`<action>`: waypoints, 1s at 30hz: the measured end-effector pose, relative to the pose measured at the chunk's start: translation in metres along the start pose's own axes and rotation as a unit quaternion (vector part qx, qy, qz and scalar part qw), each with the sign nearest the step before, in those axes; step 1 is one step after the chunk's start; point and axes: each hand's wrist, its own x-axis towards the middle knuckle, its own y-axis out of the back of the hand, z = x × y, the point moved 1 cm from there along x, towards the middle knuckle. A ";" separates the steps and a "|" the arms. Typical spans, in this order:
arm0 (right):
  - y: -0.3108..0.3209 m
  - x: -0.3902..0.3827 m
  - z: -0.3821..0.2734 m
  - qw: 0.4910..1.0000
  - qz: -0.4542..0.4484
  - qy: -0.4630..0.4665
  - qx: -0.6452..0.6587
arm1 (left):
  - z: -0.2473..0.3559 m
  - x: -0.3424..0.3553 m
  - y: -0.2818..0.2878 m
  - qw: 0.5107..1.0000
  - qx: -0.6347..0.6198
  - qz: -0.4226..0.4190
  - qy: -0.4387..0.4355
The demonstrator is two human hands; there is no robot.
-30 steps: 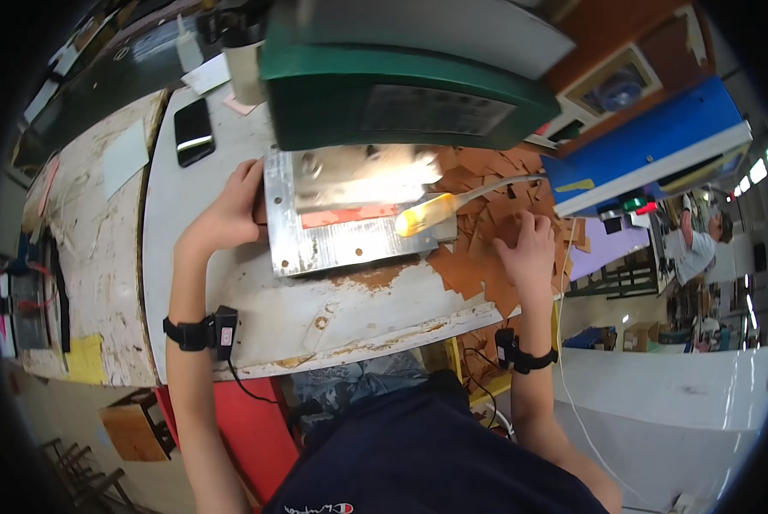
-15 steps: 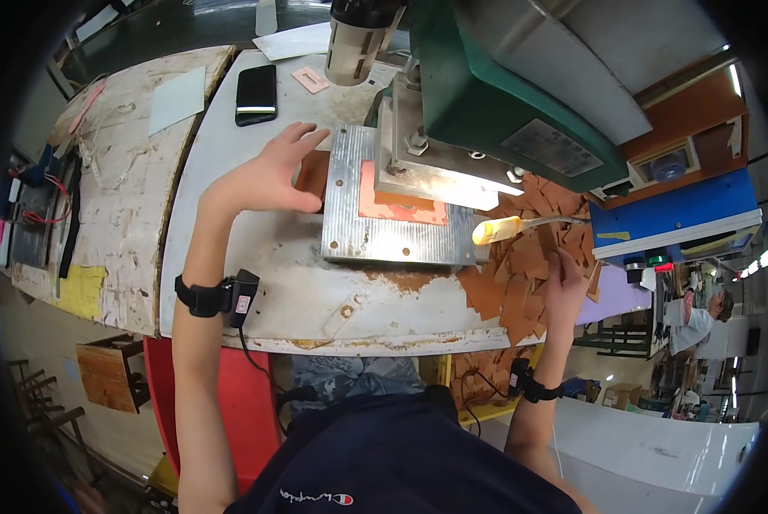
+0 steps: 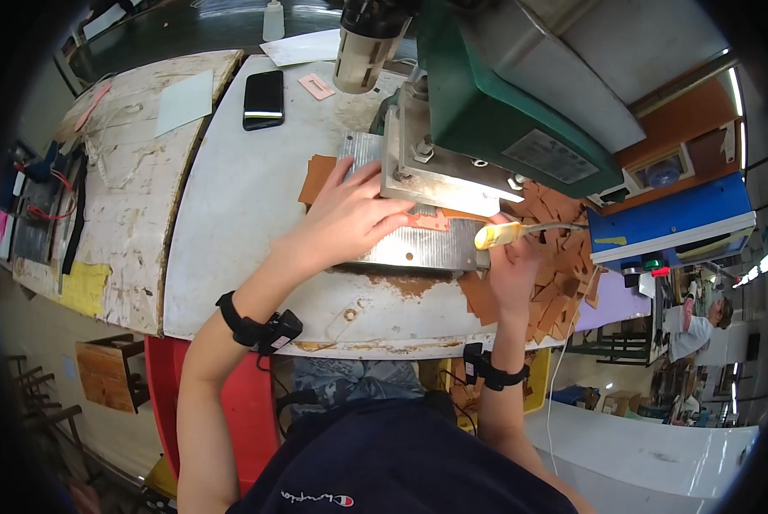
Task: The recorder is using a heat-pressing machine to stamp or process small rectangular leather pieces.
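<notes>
My left hand [image 3: 345,221] lies over the ribbed metal plate [image 3: 427,254] with its fingers spread. Its thumb and fingertips touch or nearly touch the pinkish-red flat template [image 3: 431,223], which sits on the plate under the steel press head [image 3: 439,184]. At the plate's right end is my right hand [image 3: 514,272]. Its fingers are closed at the end of a brown leather piece [image 3: 468,216] that sticks out from under the press head. The yellow-headed gooseneck lamp [image 3: 497,235] partly hides those fingers. Another stack of brown leather pieces [image 3: 315,176] lies left of the plate.
A green press body [image 3: 512,120] overhangs the plate. Many leather scraps [image 3: 555,291] cover the right side of the worktable [image 3: 230,257]. A phone [image 3: 264,98], a small pink frame [image 3: 316,86] and a cylindrical canister [image 3: 362,60] stand at the back. Far right, another person [image 3: 692,330] is visible.
My left hand has moved right, from beside the plate onto it. My right hand has come up and left from the scrap pile to the plate's right end.
</notes>
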 end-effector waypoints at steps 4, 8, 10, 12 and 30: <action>-0.029 0.012 -0.005 0.999 -0.031 -0.028 0.002 | -0.013 0.006 0.001 0.986 -0.065 0.148 0.039; -0.052 0.016 -0.020 0.996 -0.081 -0.007 0.027 | -0.035 -0.003 0.020 0.945 -0.135 0.235 0.185; -0.063 0.016 -0.026 0.997 -0.063 0.043 0.007 | -0.057 -0.010 0.022 0.928 -0.161 0.255 0.219; -0.059 0.016 -0.029 0.995 -0.097 0.018 0.006 | -0.077 -0.015 0.023 0.910 -0.189 0.273 0.250; 0.028 -0.037 0.042 0.947 -0.196 -0.253 0.037 | -0.090 -0.034 0.036 0.876 -0.221 0.042 0.426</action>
